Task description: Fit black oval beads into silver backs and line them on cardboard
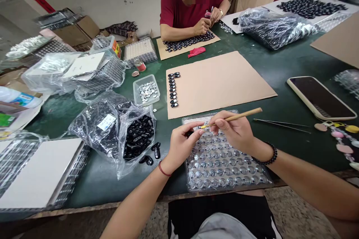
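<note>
My left hand (182,142) pinches a small black piece (189,133), mostly covered by the fingers. A thin wooden stick (244,114) is gripped in my right hand (234,130), its tip touching the piece at my left fingertips. Both hands are above a clear plastic tray (230,186) with rows of round clear parts. Beyond them lies a cardboard sheet (218,82) with a column of black pieces (173,91) along its left edge. An open plastic bag (97,129) of black pieces (140,134) sits to the left, with a few loose pieces (148,160) beside it.
A small tub (146,90) of silvery discs stands behind the bag. On the right are a phone (322,98), metal tweezers (282,124) and a beaded string (340,138). Across the table a person in a red shirt (175,13) works over another cardboard sheet (164,52). Stacked trays (42,171) occupy the left.
</note>
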A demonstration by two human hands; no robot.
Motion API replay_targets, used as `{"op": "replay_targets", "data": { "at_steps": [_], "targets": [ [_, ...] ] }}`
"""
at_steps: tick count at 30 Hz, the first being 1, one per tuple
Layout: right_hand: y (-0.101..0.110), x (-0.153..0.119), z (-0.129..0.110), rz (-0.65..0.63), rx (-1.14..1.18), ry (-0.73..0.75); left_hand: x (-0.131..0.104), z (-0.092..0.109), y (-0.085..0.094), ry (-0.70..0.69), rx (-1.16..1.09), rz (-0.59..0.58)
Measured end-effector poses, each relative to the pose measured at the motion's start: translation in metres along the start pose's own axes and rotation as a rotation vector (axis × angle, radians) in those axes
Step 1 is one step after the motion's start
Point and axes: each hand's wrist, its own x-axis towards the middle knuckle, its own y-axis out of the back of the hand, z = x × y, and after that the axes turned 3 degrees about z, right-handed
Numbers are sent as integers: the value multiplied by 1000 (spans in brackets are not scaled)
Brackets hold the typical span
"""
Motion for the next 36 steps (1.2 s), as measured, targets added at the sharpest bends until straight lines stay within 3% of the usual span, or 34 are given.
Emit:
{"op": "replay_targets", "data": {
  "at_steps": [5,9,11,14,16,18,20,25,27,32,36],
  "targets": [
    [-2,0,-2,13,-29,53,-1,0,0,-18,23,6],
    [-4,0,-5,89,77,-12,-2,1,5,-57,66,48],
    [-2,1,-7,171,167,-45,5,-1,19,-130,162,186],
    [2,5,-10,269,228,-62,29,-9,57,-219,413,530],
    [5,6,-12,282,205,-59,47,-16,81,-165,582,632],
    [6,6,-11,261,144,-59,56,-21,92,-101,675,578],
    [6,6,-9,215,55,-48,52,-21,85,-111,701,490],
    [3,4,-3,10,-282,104,13,-6,28,-267,593,44],
    [2,5,-2,-93,-395,166,5,-4,13,-295,576,-93],
    [2,5,0,-146,-471,255,6,-7,8,-187,479,-110],
    [3,2,1,-143,-443,224,8,-1,10,-28,256,-176]
  ]
}}
